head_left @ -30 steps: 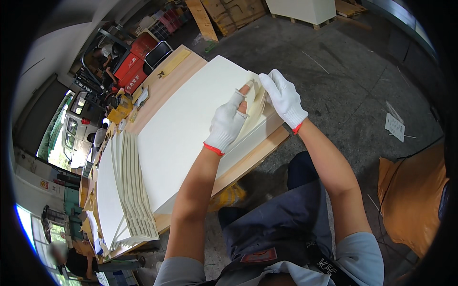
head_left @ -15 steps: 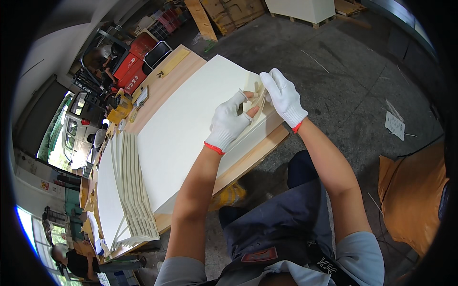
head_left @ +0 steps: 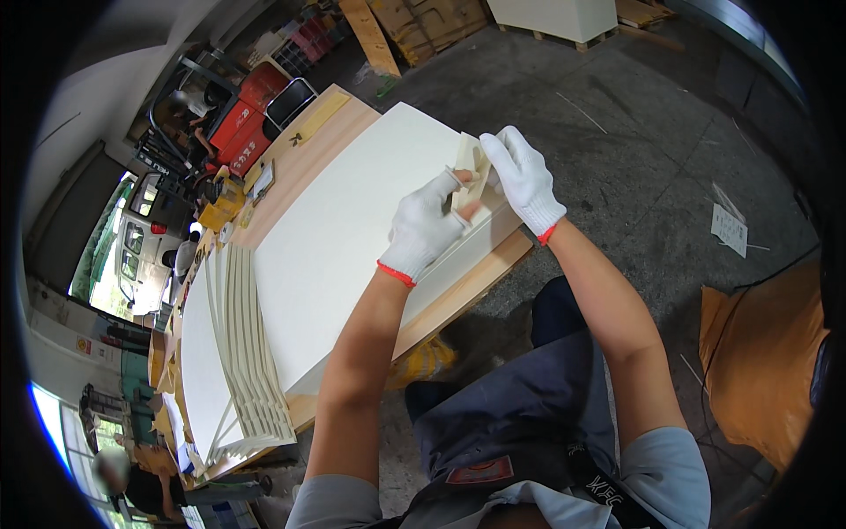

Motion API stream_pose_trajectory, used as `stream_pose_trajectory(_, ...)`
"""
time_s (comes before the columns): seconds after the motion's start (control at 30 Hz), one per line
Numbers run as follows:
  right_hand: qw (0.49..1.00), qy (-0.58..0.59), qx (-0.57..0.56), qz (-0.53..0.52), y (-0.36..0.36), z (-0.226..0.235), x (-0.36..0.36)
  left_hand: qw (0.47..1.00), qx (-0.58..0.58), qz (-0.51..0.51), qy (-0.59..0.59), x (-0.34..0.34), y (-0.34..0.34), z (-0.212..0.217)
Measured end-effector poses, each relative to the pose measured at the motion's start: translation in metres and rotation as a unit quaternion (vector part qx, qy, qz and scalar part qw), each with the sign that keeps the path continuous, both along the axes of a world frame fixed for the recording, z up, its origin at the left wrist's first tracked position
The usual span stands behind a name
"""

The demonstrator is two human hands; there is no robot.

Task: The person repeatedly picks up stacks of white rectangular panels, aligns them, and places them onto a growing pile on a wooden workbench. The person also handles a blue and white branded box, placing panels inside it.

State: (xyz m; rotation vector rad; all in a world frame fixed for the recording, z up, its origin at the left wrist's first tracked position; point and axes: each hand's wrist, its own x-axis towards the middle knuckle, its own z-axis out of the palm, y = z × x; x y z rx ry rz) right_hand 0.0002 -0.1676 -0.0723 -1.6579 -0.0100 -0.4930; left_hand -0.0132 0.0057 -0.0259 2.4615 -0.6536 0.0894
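Observation:
A large stack of cream-white paper sheets lies on the wooden table before me. At its right corner several sheet corners are bent up and fanned. My right hand, in a white knit glove with a red cuff, holds that raised corner from the outer side; its fingers behind the sheets are partly hidden. My left hand, in a like glove with bare thumb and forefinger tips, lies over the stack beside the corner. Its thumb and forefinger are spread, slightly blurred, at the sheets' edges.
To the left, a fanned pile of sheets overlaps the stack. The wooden table carries a clipboard and a yellow box. Beyond stand a red forklift with a person and a chair. An orange-brown covered bulk stands right.
The bent sheets at the corner now spread flatter and more of their faces shows. My left thumb and forefinger have shifted slightly; my right hand stays nearly in place.

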Motion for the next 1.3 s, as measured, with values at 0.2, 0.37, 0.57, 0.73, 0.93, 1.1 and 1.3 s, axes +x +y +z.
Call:
stream_pose_trajectory(0.2, 0.995, 0.016, 0.088, 0.042, -0.028, 0.005, -0.009, 0.993, 0.011, -0.068, -0.096, 0.001, 0.006, -0.015)
stream_pose_trajectory(0.37, 0.916, 0.148, -0.374, 0.012, -0.047, 0.007, -0.025, 0.991, 0.047, -0.028, -0.122, -0.008, -0.002, -0.002)
stream_pose_trajectory(0.57, 0.902, 0.081, -0.422, 0.044, -0.053, 0.004, -0.023, 0.989, 0.074, -0.027, -0.124, 0.012, -0.01, -0.001)
stream_pose_trajectory(0.73, 0.866, -0.016, -0.499, 0.034, -0.051, 0.014, -0.016, 0.99, 0.098, 0.005, -0.106, 0.038, -0.014, -0.005)
stream_pose_trajectory(0.93, 0.962, -0.005, -0.263, 0.076, -0.033, 0.02, -0.002, 0.996, 0.076, 0.018, -0.038, 0.032, -0.018, 0.006)
stream_pose_trajectory(1.1, 0.993, 0.074, -0.072, 0.055, -0.015, 0.018, -0.011, 0.998, -0.046, -0.044, 0.006, 0.026, 0.007, -0.016)
stream_pose_trajectory(1.3, 0.996, 0.053, -0.066, 0.038, -0.012, 0.015, -0.016, 0.999, -0.022, -0.024, 0.033, 0.013, 0.001, -0.009)
